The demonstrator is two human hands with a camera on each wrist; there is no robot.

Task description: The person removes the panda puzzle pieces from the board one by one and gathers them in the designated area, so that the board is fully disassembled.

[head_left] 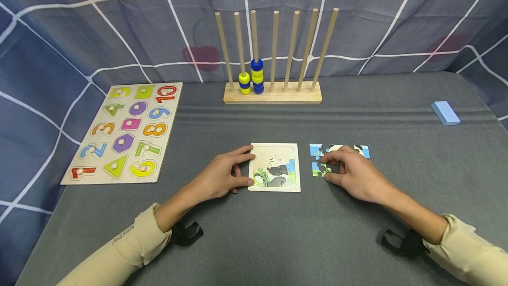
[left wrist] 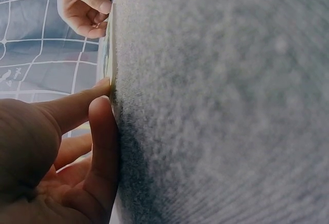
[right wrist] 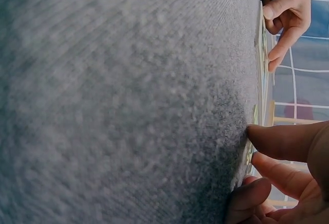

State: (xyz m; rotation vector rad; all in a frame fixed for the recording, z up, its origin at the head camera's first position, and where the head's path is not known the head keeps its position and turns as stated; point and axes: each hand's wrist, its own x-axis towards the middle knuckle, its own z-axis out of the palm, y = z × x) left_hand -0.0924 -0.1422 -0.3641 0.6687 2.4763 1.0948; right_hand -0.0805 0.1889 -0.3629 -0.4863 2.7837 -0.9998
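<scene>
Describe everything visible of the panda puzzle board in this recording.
The puzzle board is a pale, roughly square tray, wooden by its look, with a plain raised rim around a recessed picture area. Coloured sections with visible joint lines fill its lower part and right side: black-and-white panda body, green leaves, blue background. The upper left is bare and pale, with a faint outline drawing. It lies flat on the grey table. The left hand touches its left side, thumb near the lower corner.
</scene>
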